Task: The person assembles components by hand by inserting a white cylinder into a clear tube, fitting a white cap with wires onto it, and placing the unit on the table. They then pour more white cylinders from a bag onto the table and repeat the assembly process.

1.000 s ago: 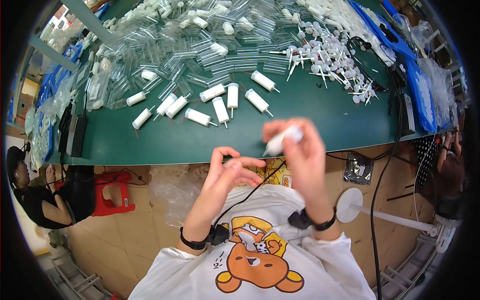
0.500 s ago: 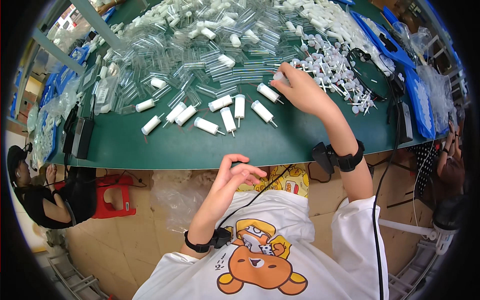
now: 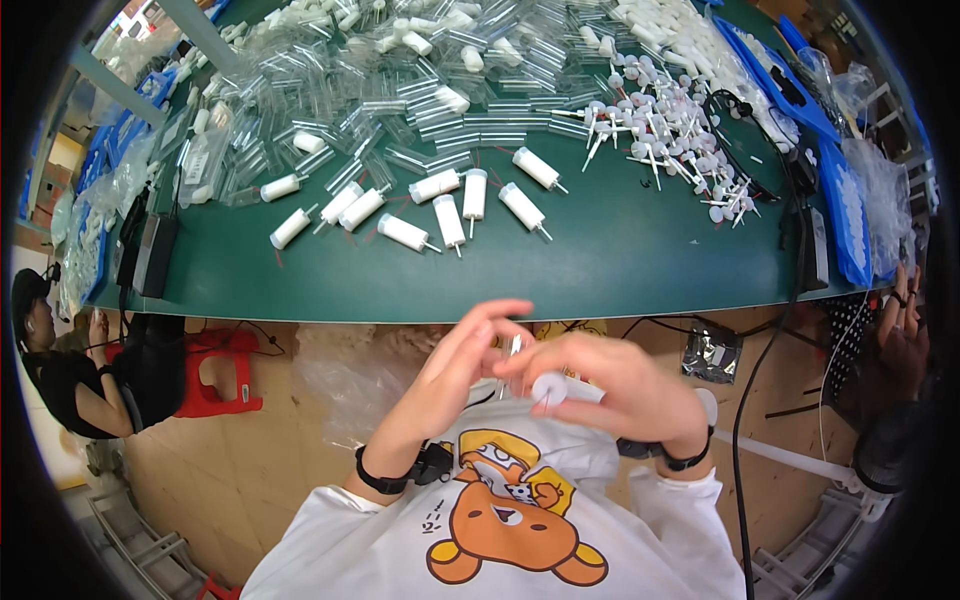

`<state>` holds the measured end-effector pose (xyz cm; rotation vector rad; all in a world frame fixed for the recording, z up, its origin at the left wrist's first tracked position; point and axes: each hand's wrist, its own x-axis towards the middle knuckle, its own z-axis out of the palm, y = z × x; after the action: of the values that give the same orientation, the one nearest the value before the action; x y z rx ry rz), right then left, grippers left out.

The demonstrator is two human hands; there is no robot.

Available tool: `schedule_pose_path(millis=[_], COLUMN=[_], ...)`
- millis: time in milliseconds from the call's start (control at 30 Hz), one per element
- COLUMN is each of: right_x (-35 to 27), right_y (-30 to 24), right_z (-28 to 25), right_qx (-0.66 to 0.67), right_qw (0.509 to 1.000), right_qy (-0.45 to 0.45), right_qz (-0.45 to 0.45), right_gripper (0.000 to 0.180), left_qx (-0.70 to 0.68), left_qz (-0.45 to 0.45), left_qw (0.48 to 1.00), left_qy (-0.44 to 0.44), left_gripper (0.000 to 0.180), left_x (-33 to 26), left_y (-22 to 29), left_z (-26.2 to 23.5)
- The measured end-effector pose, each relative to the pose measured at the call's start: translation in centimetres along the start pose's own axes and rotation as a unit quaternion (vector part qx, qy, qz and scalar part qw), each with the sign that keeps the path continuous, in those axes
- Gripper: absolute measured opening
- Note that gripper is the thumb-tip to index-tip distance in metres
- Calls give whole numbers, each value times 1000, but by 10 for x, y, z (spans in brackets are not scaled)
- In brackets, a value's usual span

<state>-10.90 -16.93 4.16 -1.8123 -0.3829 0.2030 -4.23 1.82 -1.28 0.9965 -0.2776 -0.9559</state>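
Note:
My two hands meet in front of my shirt, just below the table's front edge. My right hand (image 3: 615,385), slightly smeared by motion, is closed on a white round cap (image 3: 549,388) whose flat face shows beside the thumb. Between the hands, a narrow clear, shiny piece (image 3: 513,346) shows, perhaps a tube. My left hand (image 3: 462,350) has its index finger stretched out and its thumb bent toward this piece; its grip is partly hidden. On the table, several white cylinders with clear ends and thin stems (image 3: 449,222) lie beyond my hands.
A heap of clear tubes (image 3: 440,120) covers the middle of the green table (image 3: 480,285). White capped stems (image 3: 655,140) are piled at the right. Blue trays (image 3: 845,210) line the right side. Black cables hang down there. A red stool (image 3: 222,375) stands at the left, beside a seated person.
My right hand has come back from the tabletop toward my body, bringing the cap. My left hand has shifted slightly, and both hands are now together.

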Motion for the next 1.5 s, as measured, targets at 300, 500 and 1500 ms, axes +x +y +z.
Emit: schedule_pose_path(millis=[300, 500, 1500], right_x=[-27, -46, -45], right_y=[18, 32, 16], right_z=[14, 19, 25], right_qx=[-56, 104, 26], right_qw=[992, 952, 966], right_qy=[107, 281, 237], right_qz=[-41, -65, -98], right_gripper=[32, 41, 26], left_qx=[-90, -29, 407], left_qz=[-83, -1, 86], left_qw=[992, 1000, 899], left_qy=[-41, -5, -135], left_gripper=[31, 32, 28], left_x=[5, 1, -17], left_y=[-16, -14, 6], left_z=[1, 6, 32])
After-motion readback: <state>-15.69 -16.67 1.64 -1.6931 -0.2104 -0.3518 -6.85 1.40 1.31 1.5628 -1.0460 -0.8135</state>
